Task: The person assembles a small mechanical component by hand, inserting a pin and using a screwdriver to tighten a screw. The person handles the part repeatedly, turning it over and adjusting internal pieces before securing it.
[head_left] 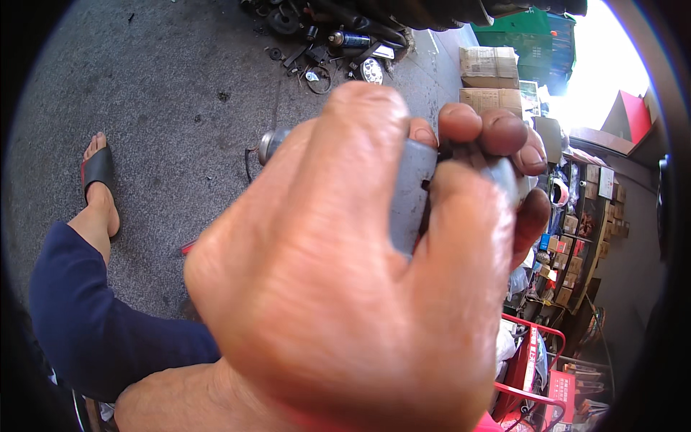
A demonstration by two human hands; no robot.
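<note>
My left hand [338, 252] fills the middle of the view, very close and partly blurred, its back turned up and its fingers closed round a grey metal part [412, 189]. A small silver round end [266, 147] of the part, with a thin dark wire beside it, sticks out past the left hand. At the right side, the dirt-stained fingers of my right hand [497, 133] curl round the part's other end, where a paler metal piece shows. The left hand hides most of the part and most of the right hand, so its exact kind cannot be made out.
Loose vehicle parts and a spray can [350, 39] lie on the grey ground ahead. Cardboard boxes [489, 67] and a green container [529, 36] stand far right. Loaded shelves [576, 237] and a red metal rack [529, 360] line the right. My slippered foot [98, 167] is at left.
</note>
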